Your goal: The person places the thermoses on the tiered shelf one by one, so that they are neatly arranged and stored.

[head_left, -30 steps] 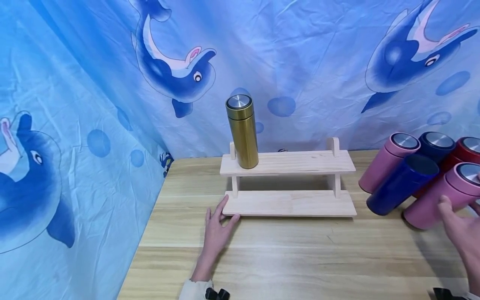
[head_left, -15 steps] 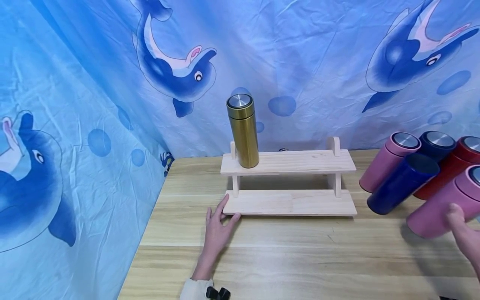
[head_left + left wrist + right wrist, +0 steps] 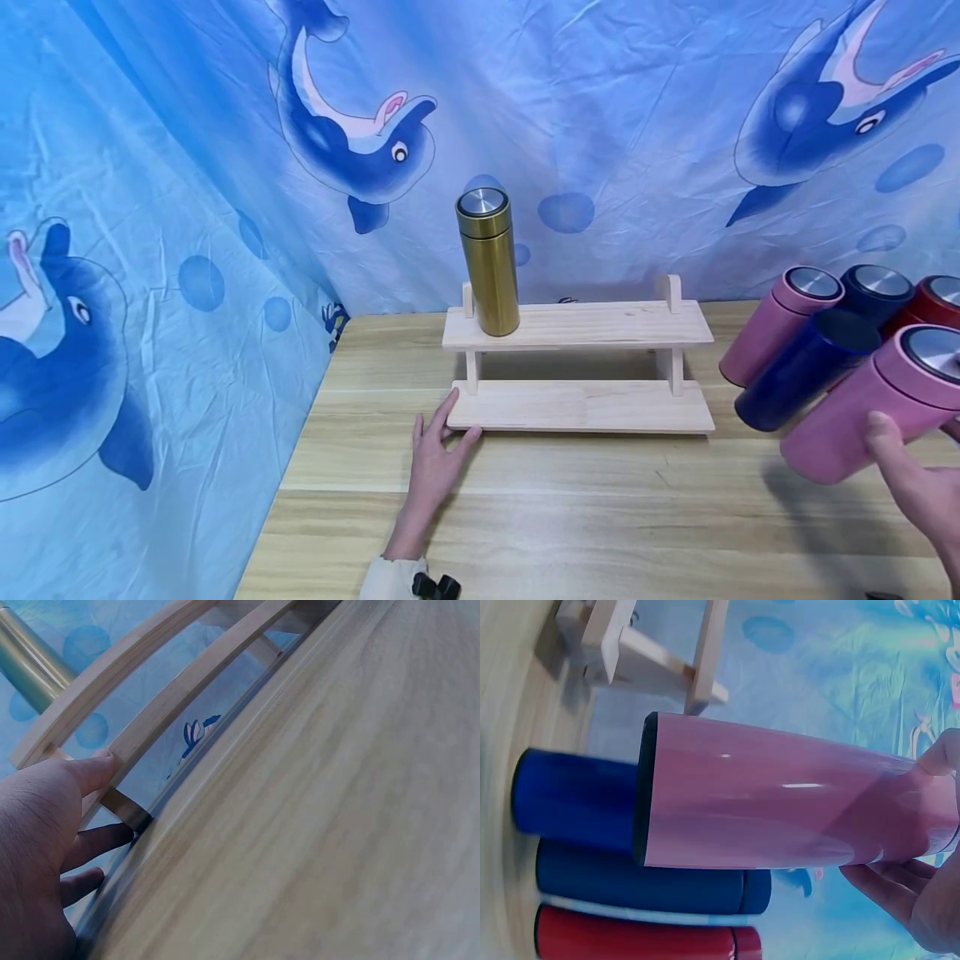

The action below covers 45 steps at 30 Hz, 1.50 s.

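Note:
My right hand point(image 3: 918, 492) grips a pink thermos point(image 3: 862, 421) with a silver-topped lid. The thermos is tilted and raised off the table, its shadow falling below it. In the right wrist view the thumb and fingers wrap the pink thermos point(image 3: 780, 795) toward its lid end, the dark base pointing away. My left hand point(image 3: 435, 462) holds the left end of a two-tier wooden display shelf point(image 3: 585, 406). The left wrist view has the thumb on the lower board point(image 3: 180, 694) and the other fingers around its end. A gold thermos point(image 3: 489, 275) stands upright on the upper tier, at the left.
Right of the shelf stand another pink thermos point(image 3: 780, 325), a bright blue bottle point(image 3: 806, 367) with a dark top, a navy thermos point(image 3: 873, 287) and a red thermos point(image 3: 933, 304), partly hidden. A blue dolphin-print curtain point(image 3: 600, 125) hangs behind the wooden table point(image 3: 600, 517).
My right hand has lifted the front pink thermos off the table, first drawing it right and nearer, then moving it left. The left hand and the shelf stay put.

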{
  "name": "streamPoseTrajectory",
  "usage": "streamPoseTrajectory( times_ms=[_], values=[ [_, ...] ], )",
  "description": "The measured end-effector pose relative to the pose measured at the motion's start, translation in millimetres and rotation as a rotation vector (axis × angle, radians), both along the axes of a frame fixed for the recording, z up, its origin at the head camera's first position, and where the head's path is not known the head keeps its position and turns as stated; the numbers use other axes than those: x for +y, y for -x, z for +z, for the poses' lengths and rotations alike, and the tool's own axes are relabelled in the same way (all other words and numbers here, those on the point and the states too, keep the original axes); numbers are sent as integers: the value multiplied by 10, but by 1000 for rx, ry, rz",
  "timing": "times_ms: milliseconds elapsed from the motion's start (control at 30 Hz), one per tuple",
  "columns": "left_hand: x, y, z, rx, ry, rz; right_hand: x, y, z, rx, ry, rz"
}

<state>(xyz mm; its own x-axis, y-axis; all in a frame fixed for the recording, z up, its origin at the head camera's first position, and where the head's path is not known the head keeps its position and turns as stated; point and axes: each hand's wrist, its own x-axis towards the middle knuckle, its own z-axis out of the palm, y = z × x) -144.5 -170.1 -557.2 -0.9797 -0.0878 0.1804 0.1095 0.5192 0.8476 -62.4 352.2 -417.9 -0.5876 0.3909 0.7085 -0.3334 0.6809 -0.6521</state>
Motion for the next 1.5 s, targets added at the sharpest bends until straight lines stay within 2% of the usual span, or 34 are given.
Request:
streamPoseTrajectory(
  times_ms=[100, 167, 267, 367, 500, 600, 833, 1100, 1300, 1500],
  values=[
    [-2, 3, -29, 18, 0, -1, -51, -9, 79, -28, -70, 9],
    [-1, 2, -44, 32, -2, 6, -106, 0, 103, -45, -69, -5],
    [5, -1, -51, 61, -2, 9, -199, 17, 129, -78, -62, 21],
    [11, -1, -38, 60, -4, 2, -296, 82, 148, -37, -53, 91],
    [16, 3, -11, 26, -3, -9, -410, 216, 176, 104, -36, 196],
    [21, 4, 17, 8, 1, -5, -488, 308, 202, 164, -32, 225],
    [28, 10, 18, 24, 2, 4, -644, 455, 297, 99, -118, 222],
    [20, -2, 47, -25, -1, 15, -821, 672, 467, 58, -97, 261],
    [25, -12, 9, 35, -6, 10, -966, 895, 637, 120, -45, 325],
    [0, 5, -88, 109, 0, 3, -1135, 1064, 736, 161, -32, 359]
  ],
)
